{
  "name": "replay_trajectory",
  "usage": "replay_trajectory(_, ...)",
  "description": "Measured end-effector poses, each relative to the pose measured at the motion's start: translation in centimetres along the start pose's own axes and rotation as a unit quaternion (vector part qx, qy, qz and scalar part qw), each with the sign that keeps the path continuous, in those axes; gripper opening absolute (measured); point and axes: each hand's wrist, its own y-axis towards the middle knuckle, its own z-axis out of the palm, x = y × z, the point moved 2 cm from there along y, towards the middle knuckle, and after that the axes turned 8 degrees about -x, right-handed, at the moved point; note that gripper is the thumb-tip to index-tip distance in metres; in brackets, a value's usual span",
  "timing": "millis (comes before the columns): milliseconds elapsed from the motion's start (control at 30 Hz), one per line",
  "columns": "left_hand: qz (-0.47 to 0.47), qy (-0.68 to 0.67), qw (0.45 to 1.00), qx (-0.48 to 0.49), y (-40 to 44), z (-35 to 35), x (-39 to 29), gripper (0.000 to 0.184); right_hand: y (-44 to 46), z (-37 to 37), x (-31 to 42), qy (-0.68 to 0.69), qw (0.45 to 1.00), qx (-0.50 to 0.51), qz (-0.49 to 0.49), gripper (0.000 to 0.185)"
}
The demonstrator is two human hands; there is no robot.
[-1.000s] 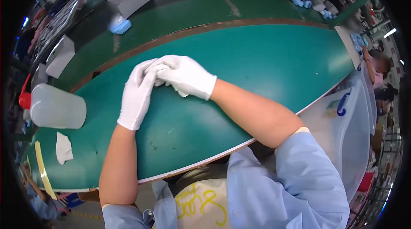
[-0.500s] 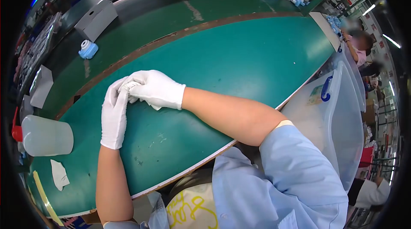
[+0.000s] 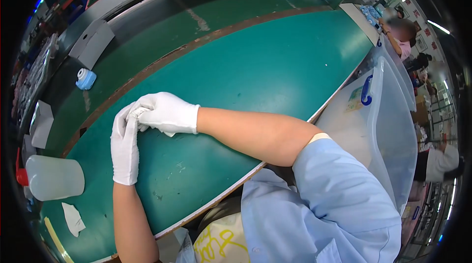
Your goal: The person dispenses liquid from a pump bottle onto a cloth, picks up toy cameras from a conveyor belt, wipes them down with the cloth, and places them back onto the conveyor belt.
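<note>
Head view, crumpled white fabric (image 3: 139, 112), left hand (image 3: 125, 147) and right hand (image 3: 168, 111), grips closed on it

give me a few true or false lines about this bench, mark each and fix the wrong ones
1. The left hand and right hand are both gloved in white. True.
2. The bottle is to the right of both hands. False: it is to their left.
3. A white scrap lies on the green tabletop. True.
4. The hands are held wide apart. False: they touch.
5. The clear bin has a blue handle. True.
</note>
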Motion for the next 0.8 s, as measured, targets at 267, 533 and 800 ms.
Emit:
replay_trajectory(267,-0.007,-0.001,1.0,-0.002,0.2,0.3,0.0,0.038,-0.6,-0.4,0.7,0.003,1.0,-0.004,0.005,0.02)
replay_trajectory(533,-0.017,0.013,1.0,-0.01,0.1,0.2,-0.3,0.04,0.1,-0.2,-0.2,0.009,0.999,-0.003,-0.031,0.019)
replay_trajectory(800,-0.035,0.005,0.999,0.003,0.1,0.4,-0.8,0.036,-0.6,-0.6,0.8,0.004,1.0,-0.007,-0.005,0.02)
